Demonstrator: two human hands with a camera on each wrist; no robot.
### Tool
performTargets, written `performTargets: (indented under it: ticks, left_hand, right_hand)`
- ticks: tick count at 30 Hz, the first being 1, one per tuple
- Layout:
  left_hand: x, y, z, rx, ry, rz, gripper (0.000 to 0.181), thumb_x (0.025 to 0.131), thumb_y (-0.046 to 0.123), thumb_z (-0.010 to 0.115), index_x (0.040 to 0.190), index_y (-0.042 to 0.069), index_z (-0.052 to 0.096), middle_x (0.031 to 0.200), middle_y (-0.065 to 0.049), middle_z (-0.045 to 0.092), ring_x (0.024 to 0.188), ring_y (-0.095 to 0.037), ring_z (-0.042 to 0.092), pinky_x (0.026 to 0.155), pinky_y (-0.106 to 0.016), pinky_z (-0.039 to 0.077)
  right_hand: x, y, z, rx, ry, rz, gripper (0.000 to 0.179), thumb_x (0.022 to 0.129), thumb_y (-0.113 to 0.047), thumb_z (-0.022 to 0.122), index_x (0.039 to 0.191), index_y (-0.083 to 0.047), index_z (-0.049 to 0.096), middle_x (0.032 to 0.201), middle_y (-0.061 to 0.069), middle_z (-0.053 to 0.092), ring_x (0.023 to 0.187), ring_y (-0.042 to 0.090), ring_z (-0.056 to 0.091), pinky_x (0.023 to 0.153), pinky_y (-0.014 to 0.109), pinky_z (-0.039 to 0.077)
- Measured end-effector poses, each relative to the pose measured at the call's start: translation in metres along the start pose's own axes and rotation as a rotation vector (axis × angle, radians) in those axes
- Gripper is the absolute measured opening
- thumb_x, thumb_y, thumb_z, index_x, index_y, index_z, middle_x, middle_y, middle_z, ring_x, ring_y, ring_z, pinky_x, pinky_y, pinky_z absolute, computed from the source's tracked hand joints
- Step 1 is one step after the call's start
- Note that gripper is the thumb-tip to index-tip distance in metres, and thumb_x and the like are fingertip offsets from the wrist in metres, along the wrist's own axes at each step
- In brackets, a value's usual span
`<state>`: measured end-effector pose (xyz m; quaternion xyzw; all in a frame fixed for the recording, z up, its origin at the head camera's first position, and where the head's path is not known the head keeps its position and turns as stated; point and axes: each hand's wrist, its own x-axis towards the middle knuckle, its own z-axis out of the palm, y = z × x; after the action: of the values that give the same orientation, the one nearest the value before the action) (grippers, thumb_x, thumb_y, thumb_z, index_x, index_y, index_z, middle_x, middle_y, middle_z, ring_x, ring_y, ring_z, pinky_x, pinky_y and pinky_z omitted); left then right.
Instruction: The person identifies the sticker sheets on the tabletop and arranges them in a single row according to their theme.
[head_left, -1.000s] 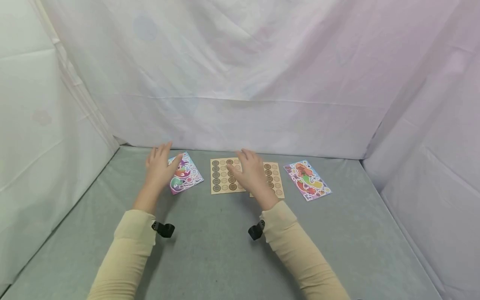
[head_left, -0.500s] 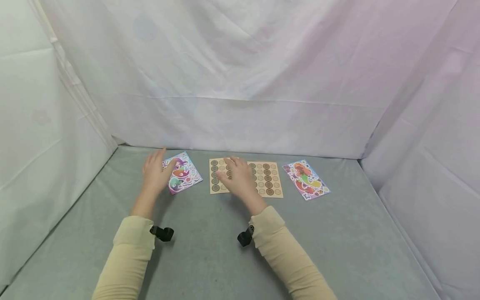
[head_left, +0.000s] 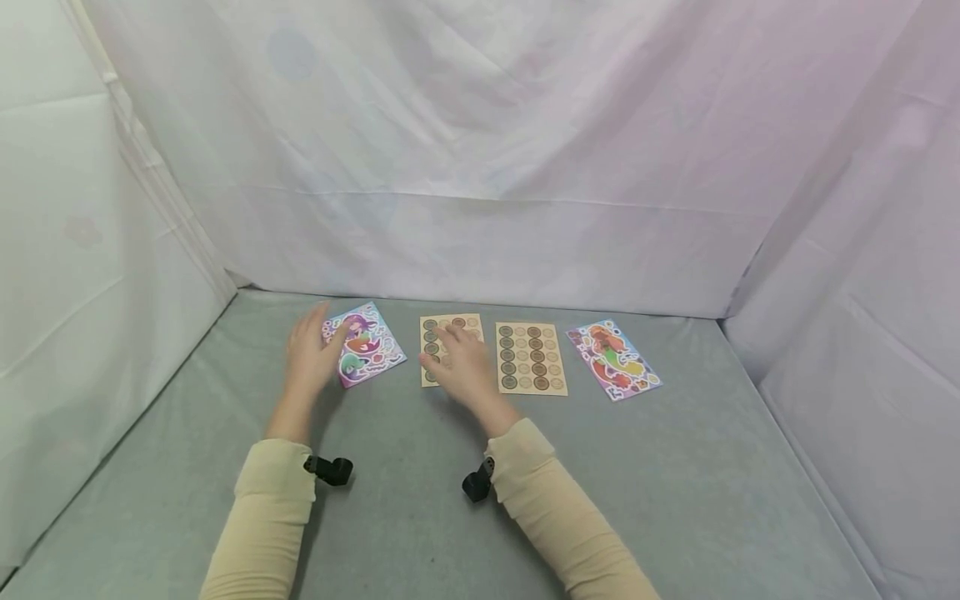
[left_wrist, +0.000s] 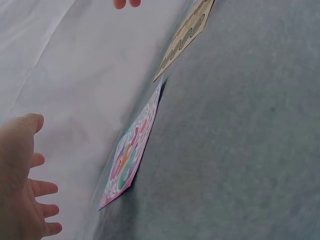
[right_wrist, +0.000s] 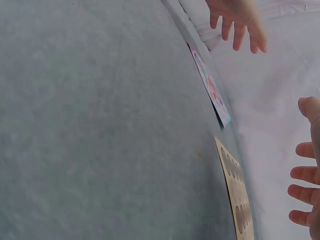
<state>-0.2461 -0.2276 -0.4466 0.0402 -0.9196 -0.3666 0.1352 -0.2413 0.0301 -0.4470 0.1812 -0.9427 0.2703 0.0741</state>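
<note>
My left hand (head_left: 309, 358) hovers at the left edge of a purple-pink sticker sheet (head_left: 369, 350) with a mermaid figure, fingers apart and holding nothing. In the left wrist view that sheet (left_wrist: 131, 150) lies on the cloth beyond the spread fingers. Over a tan sheet of round stickers (head_left: 430, 326) is my right hand (head_left: 467, 367), which hides much of it; its fingers are spread and hold nothing. The right wrist view has this tan sheet (right_wrist: 231, 185) below the hand. A second tan sheet of round dark and light stickers (head_left: 531, 358) lies uncovered beside it.
Farther right lies another colourful sticker sheet (head_left: 613, 360), set at a slant. All the sheets rest near the back of a grey cloth-covered table (head_left: 405, 517). White curtains (head_left: 480, 167) hang behind and along both sides.
My right hand has moved left, from between the two tan sheets to over the left one, uncovering the right one. The left hand has dropped slightly toward me. The sheets stay put.
</note>
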Motion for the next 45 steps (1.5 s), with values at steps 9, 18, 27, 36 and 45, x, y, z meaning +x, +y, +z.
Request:
performTargets:
  ticks: [9, 18, 27, 36, 45]
  left_hand:
    - [-0.006, -0.011, 0.006, -0.051, 0.020, -0.026, 0.061, 0.100, 0.033, 0.047, 0.147, -0.002, 0.030, 0.147, -0.028, 0.030, 0.136, -0.046, 0.023, 0.112, -0.055, 0.014]
    - [-0.011, -0.020, 0.016, -0.122, 0.003, -0.112, 0.064, 0.100, 0.035, 0.045, 0.149, -0.001, 0.026, 0.150, -0.025, 0.027, 0.139, -0.041, 0.021, 0.112, -0.053, 0.016]
    - [-0.015, -0.026, 0.020, -0.176, 0.010, -0.174, 0.064, 0.100, 0.037, 0.045, 0.151, 0.003, 0.024, 0.153, -0.021, 0.025, 0.140, -0.038, 0.019, 0.113, -0.052, 0.015]
    - [-0.015, -0.028, 0.023, -0.255, 0.047, -0.195, 0.061, 0.100, 0.031, 0.048, 0.149, 0.002, 0.028, 0.152, -0.019, 0.028, 0.140, -0.034, 0.022, 0.114, -0.046, 0.016]
    - [-0.017, -0.029, 0.023, -0.300, 0.082, -0.198, 0.054, 0.099, 0.023, 0.050, 0.144, -0.003, 0.036, 0.144, -0.026, 0.038, 0.133, -0.039, 0.034, 0.111, -0.047, 0.025]
  right_hand:
    - [-0.003, -0.007, 0.017, 0.022, -0.003, -0.040, 0.059, 0.092, -0.047, 0.058, 0.137, -0.010, 0.053, 0.139, 0.009, 0.049, 0.128, 0.026, 0.043, 0.106, 0.042, 0.034]
    - [-0.003, -0.017, 0.028, 0.107, -0.043, 0.006, 0.058, 0.092, -0.046, 0.059, 0.136, -0.008, 0.053, 0.139, 0.010, 0.049, 0.128, 0.026, 0.043, 0.105, 0.042, 0.036]
    - [-0.002, -0.023, 0.037, 0.163, -0.086, 0.018, 0.058, 0.093, -0.044, 0.059, 0.138, -0.009, 0.050, 0.140, 0.010, 0.048, 0.130, 0.025, 0.041, 0.106, 0.037, 0.035]
    - [0.002, -0.030, 0.044, 0.253, -0.124, 0.061, 0.056, 0.093, -0.037, 0.061, 0.139, -0.007, 0.049, 0.138, 0.010, 0.050, 0.130, 0.024, 0.042, 0.107, 0.036, 0.034]
    - [0.004, -0.038, 0.051, 0.382, -0.155, 0.100, 0.056, 0.094, -0.034, 0.060, 0.140, -0.004, 0.047, 0.141, 0.013, 0.047, 0.132, 0.027, 0.039, 0.108, 0.038, 0.032]
